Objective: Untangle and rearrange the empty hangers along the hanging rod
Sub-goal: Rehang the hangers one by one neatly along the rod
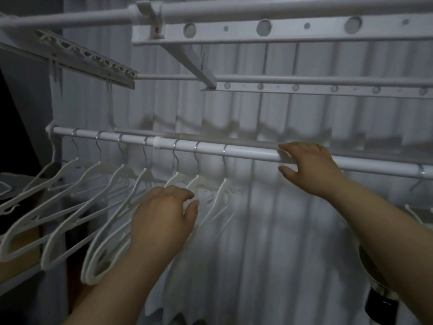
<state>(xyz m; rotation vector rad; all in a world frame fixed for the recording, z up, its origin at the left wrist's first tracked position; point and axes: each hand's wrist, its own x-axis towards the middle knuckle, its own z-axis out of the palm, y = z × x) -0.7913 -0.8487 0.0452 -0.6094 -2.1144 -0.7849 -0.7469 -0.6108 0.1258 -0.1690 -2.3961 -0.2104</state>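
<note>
A white hanging rod (248, 151) runs from left to right across the middle of the view. Several empty white hangers (98, 174) hang from its left half by metal hooks, spaced apart and angled toward me. My left hand (164, 212) reaches among the hangers below the rod, its fingers curled at the shoulder of one of the rightmost hangers (199, 184). My right hand (311, 165) rests on the rod to the right of the last hanger, fingers over the top and thumb below. Another hook (420, 171) sits on the rod at the far right.
A white folding drying rack (269, 29) with bars and holed rails spans the top. A slotted clip bar (89, 59) slants at the upper left. A white pleated curtain (281, 231) hangs behind the rod. A dark object (377, 301) sits at the lower right.
</note>
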